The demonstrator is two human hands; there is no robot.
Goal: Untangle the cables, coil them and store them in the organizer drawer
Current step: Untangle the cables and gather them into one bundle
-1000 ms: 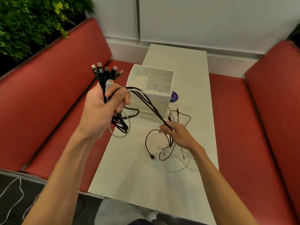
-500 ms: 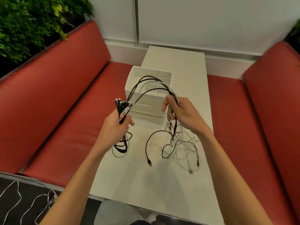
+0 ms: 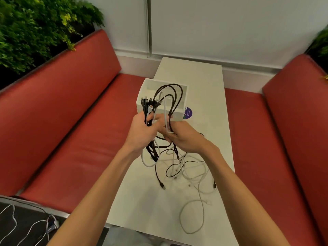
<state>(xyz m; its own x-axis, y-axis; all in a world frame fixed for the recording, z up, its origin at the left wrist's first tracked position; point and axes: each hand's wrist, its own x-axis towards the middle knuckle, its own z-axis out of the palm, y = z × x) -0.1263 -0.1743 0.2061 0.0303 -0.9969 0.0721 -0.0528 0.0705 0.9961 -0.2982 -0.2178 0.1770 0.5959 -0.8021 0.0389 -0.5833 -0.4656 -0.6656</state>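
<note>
Both hands hold a bundle of black and white cables (image 3: 168, 96) above the white table (image 3: 204, 89). My left hand (image 3: 142, 132) grips the plug ends, which stick up in a cluster. My right hand (image 3: 181, 137) holds the folded loop of the same cables right beside it, knuckles touching the left hand. The loop arches up in front of the white organizer (image 3: 143, 93) with its open top compartments. The cables' loose tails (image 3: 184, 171) hang down tangled onto the table, and one white cable (image 3: 195, 217) trails toward the near edge. The organizer's drawers are hidden behind my hands.
Red bench seats (image 3: 79, 139) flank the narrow table on both sides. A purple round sticker (image 3: 188, 112) lies beside the organizer. Green plants (image 3: 32, 29) stand behind the left bench. White wires (image 3: 26, 228) lie on a dark surface at bottom left.
My right hand has brought the cable loop over to my left hand, so the two hands now meet. The loop stands taller in front of the organizer and more cable has lifted off the table.
</note>
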